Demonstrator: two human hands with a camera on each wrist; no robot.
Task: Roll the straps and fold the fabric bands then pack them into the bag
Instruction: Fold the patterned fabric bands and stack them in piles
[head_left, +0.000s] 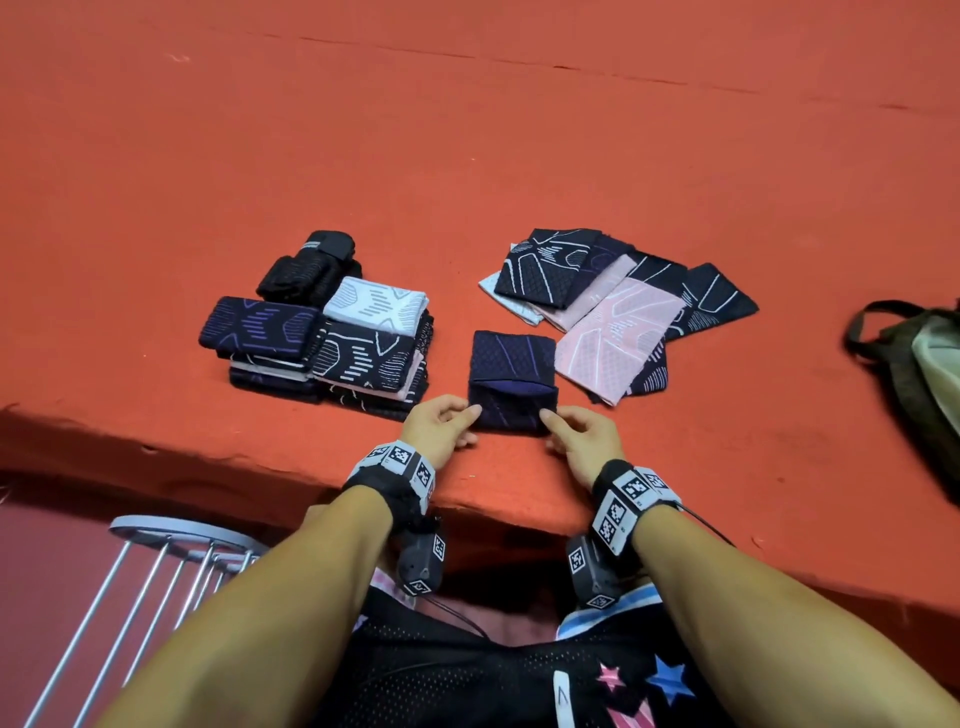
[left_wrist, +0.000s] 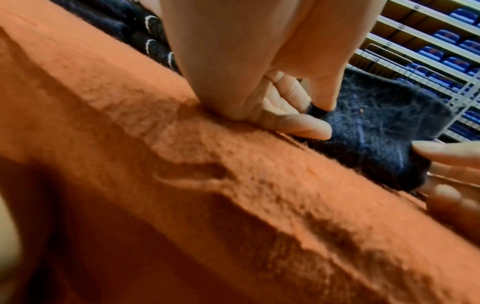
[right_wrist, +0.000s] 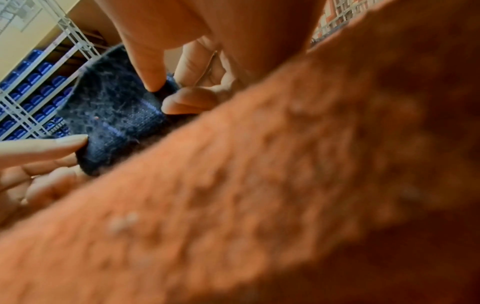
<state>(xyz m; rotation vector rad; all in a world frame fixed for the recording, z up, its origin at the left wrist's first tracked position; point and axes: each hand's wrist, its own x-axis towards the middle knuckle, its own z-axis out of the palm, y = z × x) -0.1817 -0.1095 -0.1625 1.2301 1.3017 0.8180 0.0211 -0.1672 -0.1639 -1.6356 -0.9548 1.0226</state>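
Observation:
A navy fabric band (head_left: 511, 379) lies half folded on the red cloth near the front edge, its near flap turned up. My left hand (head_left: 470, 415) pinches the band's near left corner between thumb and forefinger (left_wrist: 320, 102). My right hand (head_left: 548, 418) pinches the near right corner in the same way, thumb (right_wrist: 153, 82) on top. The band's fuzzy dark surface (left_wrist: 376, 127) fills the gap between both hands. Folded bands (head_left: 363, 343) are stacked at the left, with black rolled straps (head_left: 311, 270) behind them. Unfolded bands (head_left: 613, 301) lie fanned out at the right.
A dark olive bag (head_left: 919, 364) with a loop handle sits at the far right edge. The red-covered table (head_left: 519, 130) stretches far back; its front edge (head_left: 260, 457) runs under my wrists. A metal wire stool (head_left: 171, 540) stands at the lower left.

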